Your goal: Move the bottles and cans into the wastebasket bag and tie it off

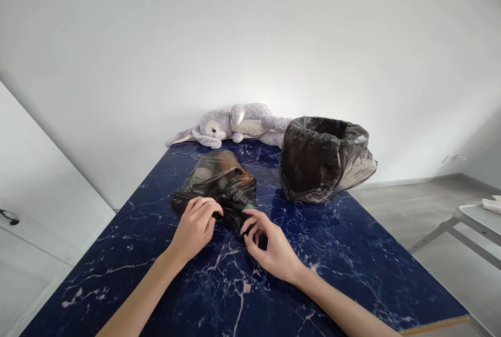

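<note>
A filled black plastic bag rests on the blue marble-patterned table, and its thin film lets orange and greenish contents show faintly. My left hand has its fingers curled over the near left edge of the bag, gripping the film. On the other side, my right hand bends its fingers and thumb loosely around the bag's gathered near part. The fingertips of both hands are partly hidden against the dark plastic. What lies inside the bag cannot be made out.
A bin lined with a black bag stands to the right on the table. Against the wall lies a grey plush rabbit. A white cabinet is at the left, and a folding white stand is beyond the right edge.
</note>
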